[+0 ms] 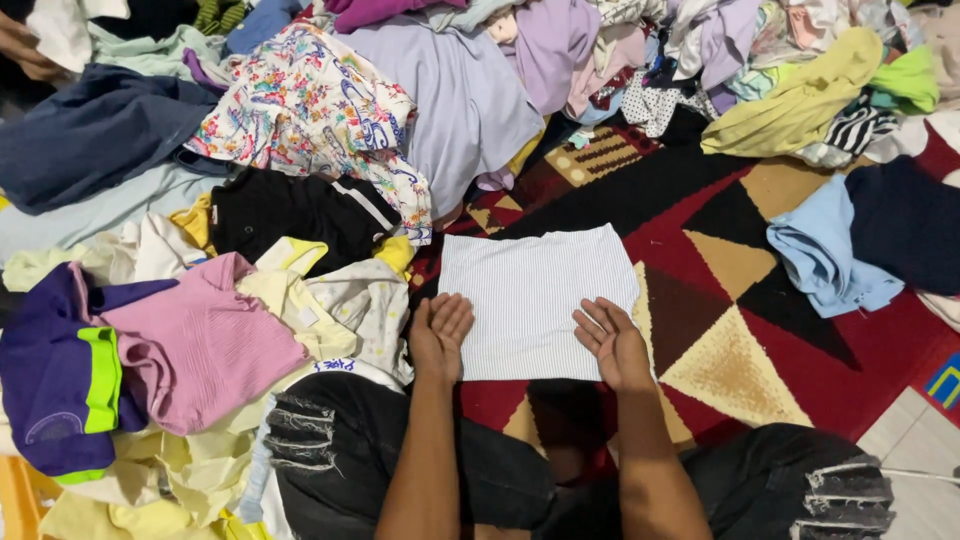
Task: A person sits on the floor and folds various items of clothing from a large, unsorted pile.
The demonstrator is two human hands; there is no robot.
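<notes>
Head view, looking down at a patterned rug [740, 290] in red, black and tan, with the person seated at its near edge, knees in ripped black jeans [400, 450].

Folded white striped cloth [535, 300]: lies flat on the rug, roughly rectangular, directly ahead of the person. Far edge straight and free; near edge under the hands. Its left edge comes close to the clothes heap; its right edge borders bare rug.

Left hand [440, 335]: palm up, fingers loosely curled, resting at the near left corner of the cloth. Grips nothing.

Right hand [612, 342]: palm up, fingers spread and slightly bent, resting at the near right corner of the cloth. Grips nothing.

Surroundings: a large heap of loose clothes [300, 120] fills the left side and the far edge of the rug. In it, a pink top [200, 340] and a purple garment with a green stripe [60, 370] lie near left, a black shirt [290, 215] just beyond the cloth's far left corner, a floral shirt [310, 110] and a lavender one [470, 100] further off. At the right edge, a light blue garment [820, 250] touches a dark navy one [910, 225], well apart from the cloth.

Open room: bare rug to the right of the cloth, between it and the light blue garment, and a narrower band beyond its far edge. Pale floor tile [910, 440] shows at the near right corner.
</notes>
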